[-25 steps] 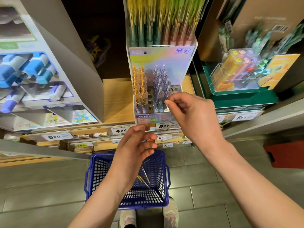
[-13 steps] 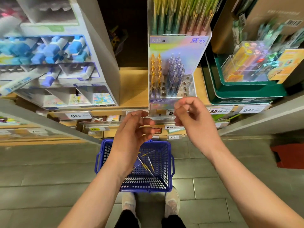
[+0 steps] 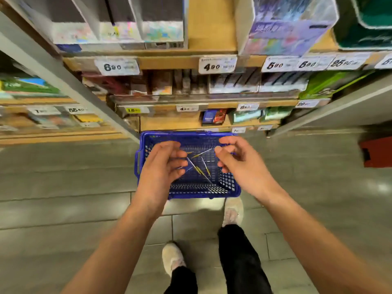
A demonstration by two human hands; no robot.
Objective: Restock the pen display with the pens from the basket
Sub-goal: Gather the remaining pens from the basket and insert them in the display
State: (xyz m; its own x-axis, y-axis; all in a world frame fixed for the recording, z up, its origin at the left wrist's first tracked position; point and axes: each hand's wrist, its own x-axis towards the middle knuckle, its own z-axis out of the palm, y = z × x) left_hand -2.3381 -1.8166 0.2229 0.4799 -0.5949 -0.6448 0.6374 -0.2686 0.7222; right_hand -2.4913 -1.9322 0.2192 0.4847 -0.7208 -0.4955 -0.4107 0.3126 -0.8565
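Fig. Grey tiled floor [image 3: 63, 209] beneath me.
The blue basket [image 3: 199, 189] stands on the tiles at the foot of the shelving [image 3: 180, 124]; my two pale shoes [image 3: 233, 211] stand just behind it.

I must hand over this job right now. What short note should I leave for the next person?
Left hand: open, empty, above the basket.
Right hand: fingers loosely curled, empty, also above the basket.
Pens: several lie loose inside the basket, which stands on the floor before the shelves.
Pen display: only its blurred base shows, up on the shelves; how much is done cannot be told.
Left: pick up the pens and slot them in.
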